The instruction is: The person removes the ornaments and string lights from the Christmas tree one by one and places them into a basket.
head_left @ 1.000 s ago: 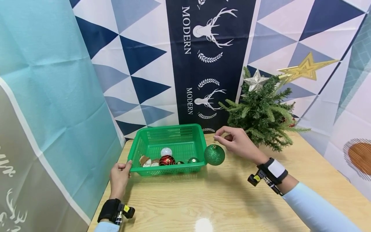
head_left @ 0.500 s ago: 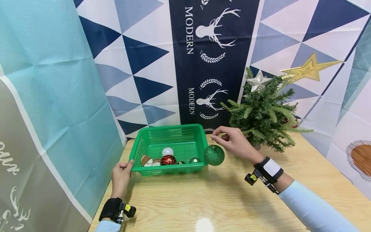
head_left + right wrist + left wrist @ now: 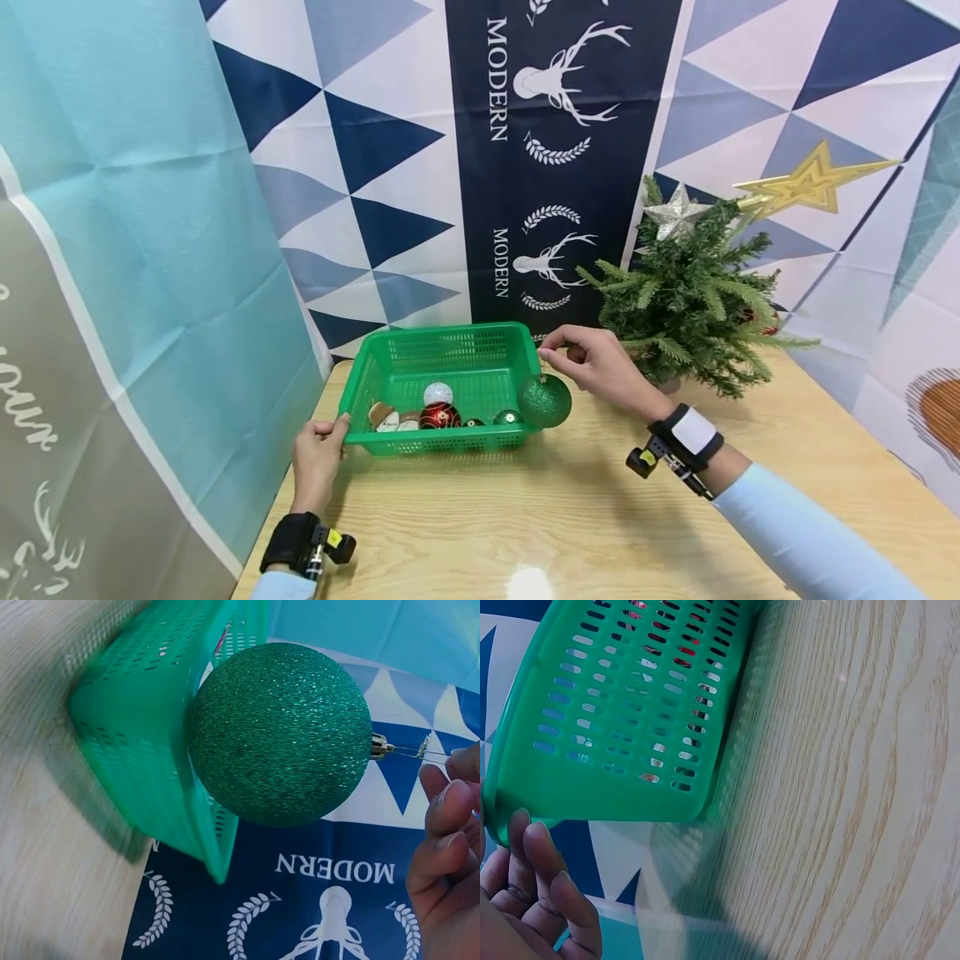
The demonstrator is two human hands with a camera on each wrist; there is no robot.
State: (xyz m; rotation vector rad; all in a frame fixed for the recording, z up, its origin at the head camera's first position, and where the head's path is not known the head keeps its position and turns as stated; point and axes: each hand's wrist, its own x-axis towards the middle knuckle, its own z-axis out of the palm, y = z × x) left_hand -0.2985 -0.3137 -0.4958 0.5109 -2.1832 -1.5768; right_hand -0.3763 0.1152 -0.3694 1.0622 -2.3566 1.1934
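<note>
From the fingertips of my right hand (image 3: 596, 367) hangs a glittery green Christmas bauble (image 3: 545, 401), pinched by its thin wire loop (image 3: 420, 754). The bauble is at the right end of a green plastic basket (image 3: 442, 442), overlapping its rim in the head view; whether it touches the rim I cannot tell. My left hand (image 3: 317, 462) grips the basket's front left corner between thumb and fingers. Inside the basket lie a red bauble (image 3: 440, 415), a white ball (image 3: 438, 394), a smaller green bauble (image 3: 507, 417) and a snowman-like ornament (image 3: 385, 417).
A small artificial Christmas tree (image 3: 690, 292) stands at the back right of the wooden table (image 3: 480, 517). It bears a silver star (image 3: 677, 212) and a gold star (image 3: 813, 183). Patterned cloth (image 3: 405, 158) hangs behind, and a blue cloth (image 3: 172, 208) borders the left side.
My right hand has moved a little left with the green bauble, which now overlaps the basket's right rim more. My left hand keeps its grip on the basket. The head view has shifted slightly.
</note>
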